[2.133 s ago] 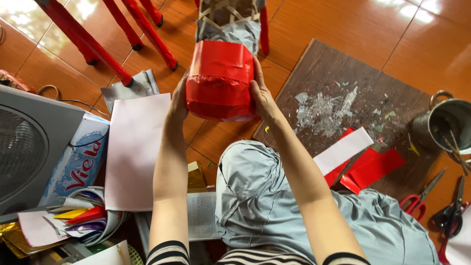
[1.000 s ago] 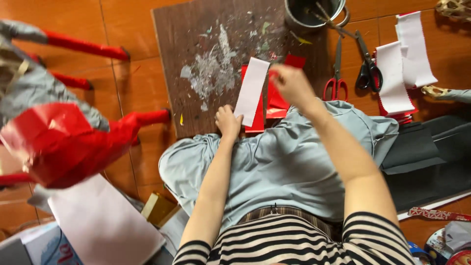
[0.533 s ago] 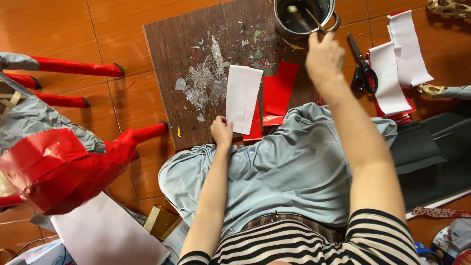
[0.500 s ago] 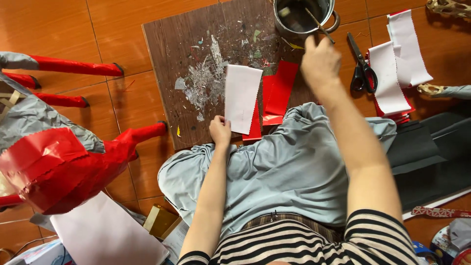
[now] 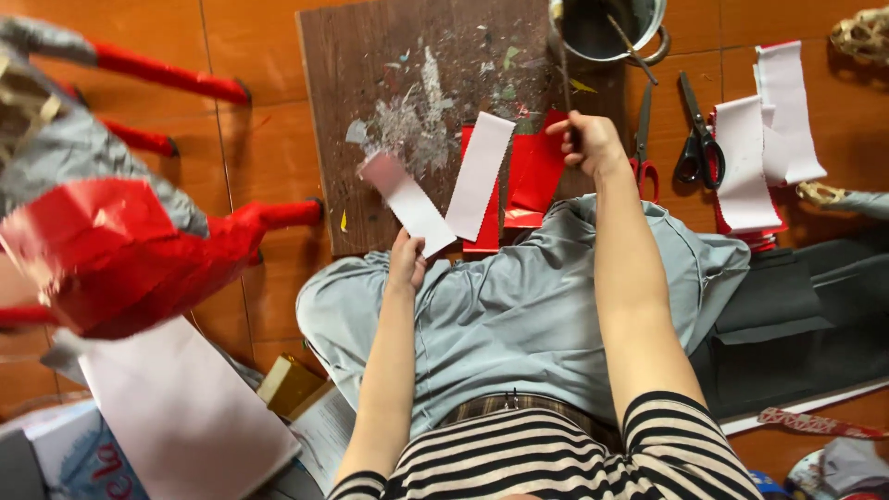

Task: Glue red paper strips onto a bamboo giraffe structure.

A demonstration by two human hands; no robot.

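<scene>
My left hand [image 5: 406, 260] rests on my knee and pinches the near end of a white paper strip [image 5: 408, 203], which angles up to the left and is blurred. My right hand [image 5: 589, 141] is closed around a thin brush handle [image 5: 565, 74] that runs up toward a metal pot [image 5: 607, 26] at the top edge. Between the hands, another white strip [image 5: 479, 176] and several red paper pieces [image 5: 536, 173] lie on a dark wooden board [image 5: 370, 83] smeared with dried paste.
A red and grey paper-covered figure with red legs [image 5: 120, 231] lies at left on the orange tiled floor. Two pairs of scissors [image 5: 696, 139] and white-on-red strips [image 5: 767, 139] lie right of the board. A pale sheet [image 5: 185, 417] and dark paper sheets [image 5: 796, 324] flank my lap.
The paper-covered figure, held up in both hands at first, now lies at left. My right hand has drawn back from the pot with the brush. My left hand has lifted a white strip.
</scene>
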